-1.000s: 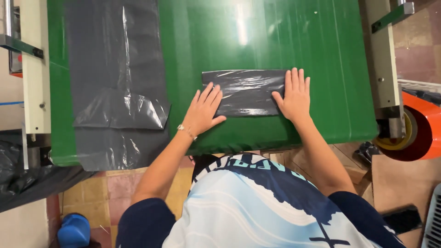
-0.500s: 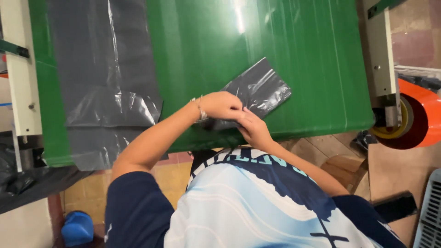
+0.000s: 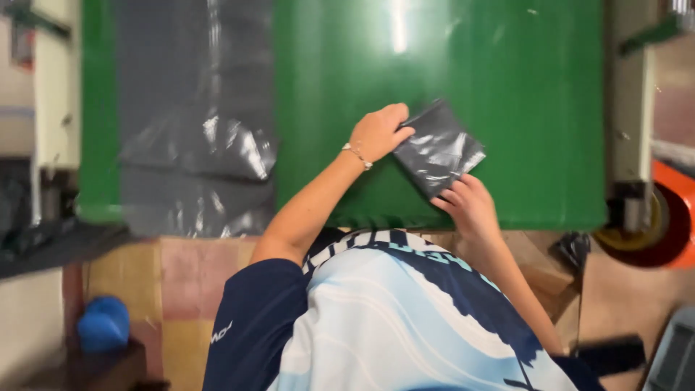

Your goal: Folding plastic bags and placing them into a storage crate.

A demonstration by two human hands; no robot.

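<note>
- left hand [image 3: 378,132] sits at the upper left corner of the folded grey plastic bag [image 3: 439,148], fingers curled, pinching its edge.
- right hand [image 3: 470,205] is at the bag's lower corner, fingers bent and gripping it there.
- the bag lies tilted on the green surface [image 3: 507,87], near the front edge, a small glossy square.
- well off to the left, a long grey plastic sheet [image 3: 195,116] runs down the surface, crumpled at its lower end.
- a bracelet [image 3: 356,155] rings the left wrist.
</note>
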